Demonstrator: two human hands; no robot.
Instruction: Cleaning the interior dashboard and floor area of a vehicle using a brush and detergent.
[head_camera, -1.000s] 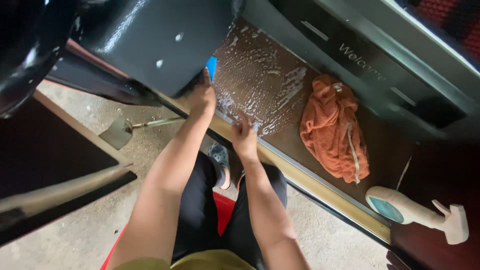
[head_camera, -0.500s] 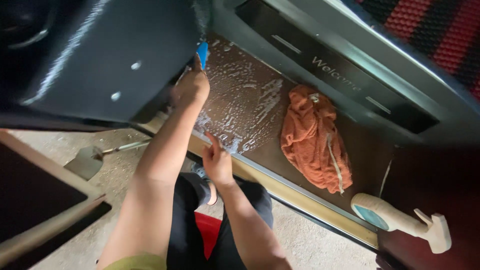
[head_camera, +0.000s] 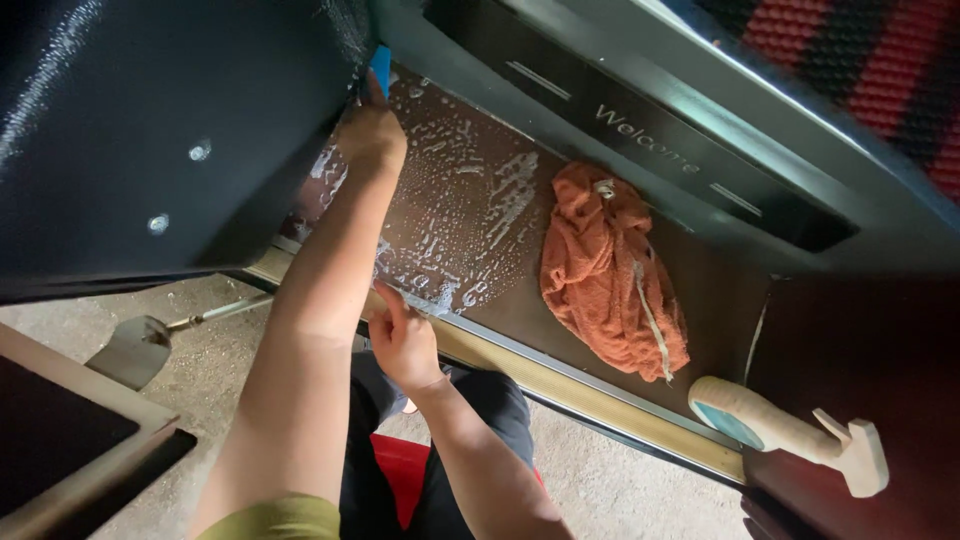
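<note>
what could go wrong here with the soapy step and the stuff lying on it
The left hand works a blue tool close under the dark panel, so knuckles might scrape it. The right hand braces on the wet, foamy sill edge and could slip. The orange cloth may soak up suds.

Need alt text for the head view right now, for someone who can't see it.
The left hand presses a blue tool onto a soapy brown door sill; the right hand grips the sill's edge. An orange cloth lies nearby.

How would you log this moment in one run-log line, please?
left hand: holds blue tool on soapy door sill | right hand: grips sill edge | orange cloth: lying on sill
</note>
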